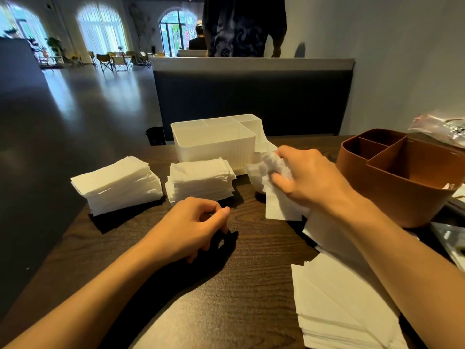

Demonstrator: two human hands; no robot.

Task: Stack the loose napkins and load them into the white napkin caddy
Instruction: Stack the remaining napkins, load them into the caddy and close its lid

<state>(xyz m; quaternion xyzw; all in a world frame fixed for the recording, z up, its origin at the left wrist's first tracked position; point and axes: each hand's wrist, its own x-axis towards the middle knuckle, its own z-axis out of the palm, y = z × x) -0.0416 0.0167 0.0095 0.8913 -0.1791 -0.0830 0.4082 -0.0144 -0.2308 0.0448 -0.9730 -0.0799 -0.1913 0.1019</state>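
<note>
Wooden table (251,260); right hand (307,177) grips napkins (270,172).

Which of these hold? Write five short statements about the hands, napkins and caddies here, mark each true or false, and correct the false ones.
1. The right hand grips a bunch of napkins. True.
2. The left hand holds a napkin. False: its fingers are loosely curled and hold nothing.
3. The white caddy is already full of napkins. False: its big front compartment looks empty.
4. Two napkin stacks stand on the table in front of the white caddy. True.
5. The brown caddy stands left of the white one. False: it stands to the right.
</note>
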